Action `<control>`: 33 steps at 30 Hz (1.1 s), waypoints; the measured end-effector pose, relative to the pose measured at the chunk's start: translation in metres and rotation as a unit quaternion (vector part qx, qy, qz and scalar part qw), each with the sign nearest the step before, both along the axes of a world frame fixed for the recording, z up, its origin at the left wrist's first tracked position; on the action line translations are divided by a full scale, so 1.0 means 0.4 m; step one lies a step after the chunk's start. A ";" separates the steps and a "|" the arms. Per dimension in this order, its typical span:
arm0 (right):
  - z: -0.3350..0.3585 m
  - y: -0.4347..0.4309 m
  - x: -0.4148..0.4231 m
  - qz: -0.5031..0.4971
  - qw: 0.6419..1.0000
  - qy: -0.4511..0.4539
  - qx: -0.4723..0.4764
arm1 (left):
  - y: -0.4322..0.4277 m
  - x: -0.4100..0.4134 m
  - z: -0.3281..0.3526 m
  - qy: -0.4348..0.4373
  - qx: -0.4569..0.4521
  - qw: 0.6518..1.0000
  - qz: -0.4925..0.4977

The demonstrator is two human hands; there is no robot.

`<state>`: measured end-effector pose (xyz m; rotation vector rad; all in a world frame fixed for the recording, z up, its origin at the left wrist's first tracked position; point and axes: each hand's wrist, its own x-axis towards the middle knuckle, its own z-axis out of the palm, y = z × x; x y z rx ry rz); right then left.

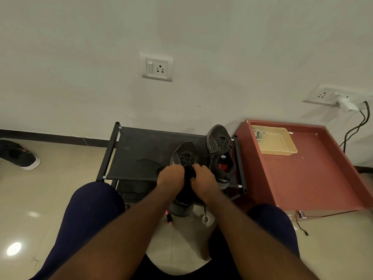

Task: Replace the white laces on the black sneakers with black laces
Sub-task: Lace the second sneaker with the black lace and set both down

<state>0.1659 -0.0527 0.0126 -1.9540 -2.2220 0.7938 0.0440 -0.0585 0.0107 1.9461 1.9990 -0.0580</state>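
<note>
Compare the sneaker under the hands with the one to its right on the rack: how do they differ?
The left hand and right hand grip the middle sneaker at its lacing; the right sneaker is untouched. The middle sneaker's heel overhangs the rack; the right sneaker sits farther back. The right sneaker shows red lining; the middle sneaker's opening is hidden. Both are dark, toes toward the wall.

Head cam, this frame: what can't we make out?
1. Head view: the backs of the left hand and right hand hide their fingertips and whatever they grip on the near sneaker.
2. That sneaker's heel is hidden behind the forearms.
3. Pale cords in the tray are too small to identify.
4. The shoe at the left edge is cut off.
</note>
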 end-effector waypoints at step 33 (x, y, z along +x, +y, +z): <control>-0.011 0.045 -0.017 0.079 0.986 -0.131 -0.069 | 0.029 -0.043 -0.033 -0.031 -0.070 0.997 -0.018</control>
